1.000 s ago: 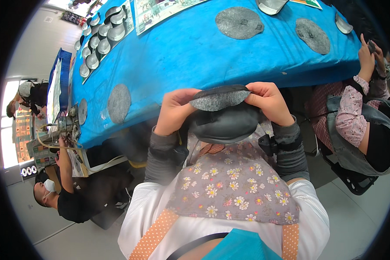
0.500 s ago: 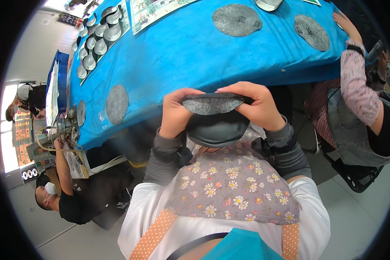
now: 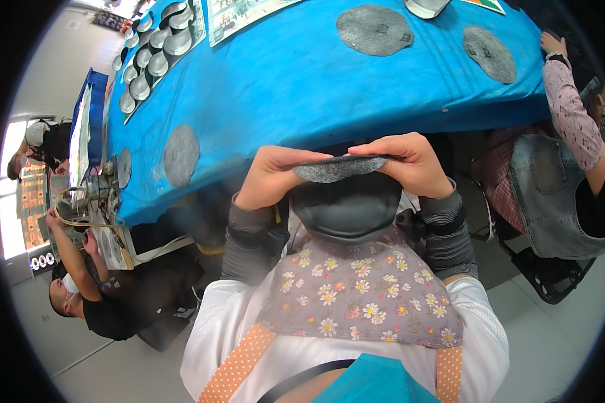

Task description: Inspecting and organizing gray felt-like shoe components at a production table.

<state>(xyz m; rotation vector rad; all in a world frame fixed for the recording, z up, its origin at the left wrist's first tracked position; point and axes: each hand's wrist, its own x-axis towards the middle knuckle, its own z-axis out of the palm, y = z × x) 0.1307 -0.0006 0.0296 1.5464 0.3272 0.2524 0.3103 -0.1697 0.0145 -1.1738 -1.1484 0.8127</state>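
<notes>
With both hands I hold a smooth black cup-shaped piece (image 3: 346, 211) in front of my apron. Its rounded side faces me and hangs below my fingers. Along its upper edge shows a grey speckled, felt-like flap (image 3: 341, 170). My left hand (image 3: 271, 176) grips the left end of that edge, thumb and fingers closed round it. The right end is pinched in my right hand (image 3: 417, 164), whose fingers lie along the top. What lies behind the piece is hidden.
A table with a blue cover (image 3: 269, 101) stands ahead. Flat grey discs (image 3: 375, 30) lie on it. Several black-and-silver curved pieces (image 3: 158, 65) sit on a board at the far left. One co-worker (image 3: 124, 299) is at the left, another person's sleeve (image 3: 571, 114) at the right.
My hands have shifted slightly right with the piece, and more of its black rounded side shows. The co-worker at the right has drawn a hand further right; the one at the left has moved both arms.
</notes>
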